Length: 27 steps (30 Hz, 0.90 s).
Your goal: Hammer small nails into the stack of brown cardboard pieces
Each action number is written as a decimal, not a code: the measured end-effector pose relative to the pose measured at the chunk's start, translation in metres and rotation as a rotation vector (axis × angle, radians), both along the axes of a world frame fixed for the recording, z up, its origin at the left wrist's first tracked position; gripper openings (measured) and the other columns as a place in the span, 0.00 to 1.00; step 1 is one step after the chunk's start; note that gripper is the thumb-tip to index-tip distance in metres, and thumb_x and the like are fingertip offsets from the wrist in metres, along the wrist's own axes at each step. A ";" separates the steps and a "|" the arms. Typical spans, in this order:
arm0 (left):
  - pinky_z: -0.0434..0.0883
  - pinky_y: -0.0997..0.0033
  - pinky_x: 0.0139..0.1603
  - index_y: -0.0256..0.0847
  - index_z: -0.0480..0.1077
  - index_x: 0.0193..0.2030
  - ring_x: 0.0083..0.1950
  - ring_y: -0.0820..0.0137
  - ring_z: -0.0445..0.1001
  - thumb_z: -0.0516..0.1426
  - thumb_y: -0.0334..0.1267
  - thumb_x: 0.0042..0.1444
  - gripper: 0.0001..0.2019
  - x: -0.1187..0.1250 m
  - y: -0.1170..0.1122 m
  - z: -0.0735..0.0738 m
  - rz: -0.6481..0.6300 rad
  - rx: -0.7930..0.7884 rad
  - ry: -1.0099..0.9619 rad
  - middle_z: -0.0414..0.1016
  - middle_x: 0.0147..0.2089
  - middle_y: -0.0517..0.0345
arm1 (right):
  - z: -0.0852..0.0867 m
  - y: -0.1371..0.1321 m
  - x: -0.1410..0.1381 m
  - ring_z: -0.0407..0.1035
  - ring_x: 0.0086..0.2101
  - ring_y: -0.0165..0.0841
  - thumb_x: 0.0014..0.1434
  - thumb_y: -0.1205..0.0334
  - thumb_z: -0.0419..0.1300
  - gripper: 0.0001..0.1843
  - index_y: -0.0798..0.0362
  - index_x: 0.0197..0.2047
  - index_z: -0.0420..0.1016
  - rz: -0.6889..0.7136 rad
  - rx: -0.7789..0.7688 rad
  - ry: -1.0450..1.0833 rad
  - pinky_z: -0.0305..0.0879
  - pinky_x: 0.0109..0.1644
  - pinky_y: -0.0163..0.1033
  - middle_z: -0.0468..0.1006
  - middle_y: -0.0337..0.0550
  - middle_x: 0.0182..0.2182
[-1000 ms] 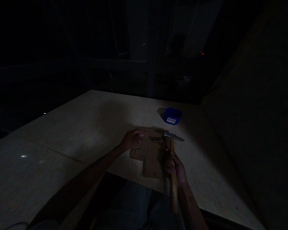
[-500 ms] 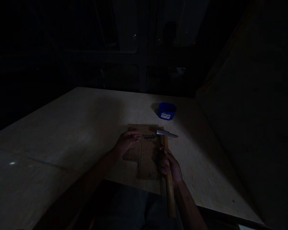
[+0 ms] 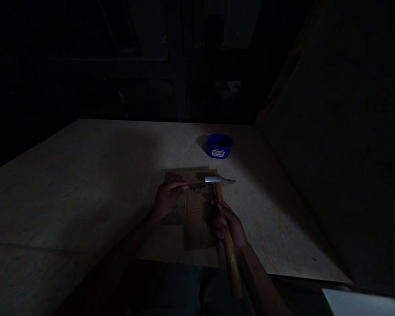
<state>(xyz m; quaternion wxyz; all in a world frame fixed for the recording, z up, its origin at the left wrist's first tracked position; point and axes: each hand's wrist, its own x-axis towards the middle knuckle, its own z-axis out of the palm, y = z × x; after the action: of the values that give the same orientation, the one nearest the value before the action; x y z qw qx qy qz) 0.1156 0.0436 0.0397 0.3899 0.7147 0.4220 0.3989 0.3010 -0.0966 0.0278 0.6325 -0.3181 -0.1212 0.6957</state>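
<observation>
My right hand (image 3: 228,224) grips the wooden handle of a hammer (image 3: 222,210). Its metal head (image 3: 219,180) lies over the far edge of a small brown wooden block (image 3: 197,219). The block rests on a pale board table (image 3: 102,175) and carries a short row of nails (image 3: 197,186) near its far end. My left hand (image 3: 167,198) rests on the block's left side, fingers pinched together beside the nail row; what they hold is too dark to make out.
A small blue tub (image 3: 219,146) with a label stands on the table just beyond the block. A large leaning board (image 3: 332,145) rises along the table's right side. The room behind is dark. The table's near edge runs close to my body.
The camera has swung, so everything sits further left and lower in view. Both hands hold nearly the same pose on the block and the hammer, whose head stays beside the nail row.
</observation>
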 end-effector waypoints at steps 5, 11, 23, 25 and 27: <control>0.77 0.63 0.49 0.46 0.82 0.37 0.43 0.63 0.81 0.63 0.46 0.57 0.09 0.002 0.008 -0.011 -0.024 0.013 0.022 0.84 0.40 0.57 | 0.002 0.000 0.000 0.43 0.11 0.19 0.56 0.53 0.70 0.16 0.52 0.43 0.73 0.005 -0.004 0.005 0.52 0.11 0.25 0.59 0.21 0.14; 0.77 0.64 0.50 0.45 0.82 0.41 0.44 0.64 0.81 0.62 0.44 0.59 0.09 0.000 0.008 -0.021 -0.040 0.032 0.042 0.85 0.42 0.57 | 0.002 0.000 0.001 0.45 0.11 0.19 0.59 0.55 0.68 0.15 0.52 0.44 0.73 0.032 0.033 0.025 0.54 0.11 0.25 0.60 0.23 0.16; 0.76 0.65 0.43 0.48 0.82 0.39 0.43 0.66 0.78 0.63 0.41 0.60 0.06 -0.002 0.013 -0.029 -0.069 0.320 -0.001 0.82 0.38 0.55 | -0.006 0.001 0.003 0.45 0.11 0.19 0.59 0.57 0.67 0.13 0.53 0.44 0.75 0.009 0.023 -0.004 0.55 0.11 0.26 0.62 0.24 0.16; 0.76 0.66 0.43 0.47 0.82 0.39 0.43 0.66 0.78 0.63 0.41 0.60 0.06 -0.002 0.012 -0.032 -0.056 0.318 -0.015 0.82 0.38 0.56 | -0.006 0.001 0.003 0.45 0.11 0.19 0.58 0.56 0.68 0.14 0.53 0.44 0.75 0.015 0.006 -0.010 0.55 0.11 0.26 0.62 0.23 0.15; 0.77 0.66 0.45 0.47 0.82 0.40 0.43 0.67 0.78 0.62 0.40 0.61 0.06 -0.001 0.012 -0.034 -0.056 0.319 -0.031 0.82 0.39 0.56 | -0.005 0.001 0.003 0.45 0.11 0.19 0.58 0.56 0.68 0.14 0.53 0.44 0.74 0.018 -0.003 -0.014 0.55 0.11 0.26 0.61 0.23 0.16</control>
<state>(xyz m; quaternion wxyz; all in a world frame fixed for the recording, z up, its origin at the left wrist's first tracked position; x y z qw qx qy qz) 0.1146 0.0553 0.0061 0.2888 0.7729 0.3271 0.4607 0.3040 -0.0957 0.0231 0.6250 -0.3226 -0.1273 0.6994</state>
